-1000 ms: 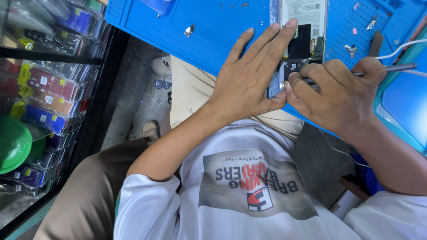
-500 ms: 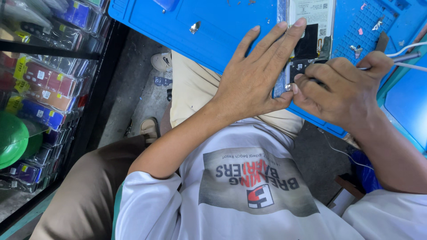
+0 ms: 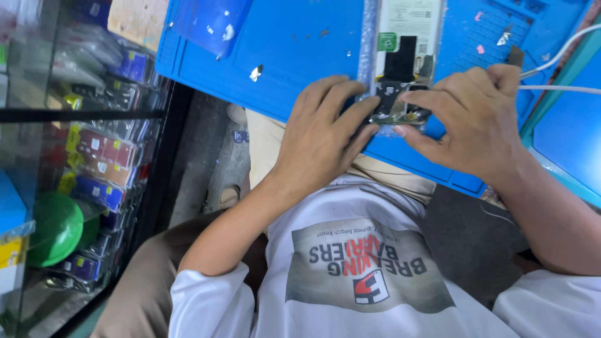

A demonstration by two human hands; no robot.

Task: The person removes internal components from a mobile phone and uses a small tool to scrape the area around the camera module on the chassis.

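An opened phone (image 3: 404, 56) lies back-off on a blue work mat (image 3: 294, 56), its battery and dark circuit parts showing. My left hand (image 3: 325, 134) has its fingers curled against the phone's lower left edge. My right hand (image 3: 479, 119) comes in from the right, with thumb and fingertips pinching the phone's lower end by the small board (image 3: 397, 109). A small dark piece (image 3: 515, 56) pokes out behind my right hand; I cannot tell what it is.
White cables (image 3: 557, 87) run off to the right over a second blue surface (image 3: 566, 138). A glass shelf (image 3: 94, 163) of small coloured packages and a green round object (image 3: 53, 228) stand at the left. My white printed shirt (image 3: 369, 269) fills the bottom.
My left hand lay flat with its fingers spread over the phone; they are now curled at its lower end. The thin tool seen in my right hand is no longer visible.
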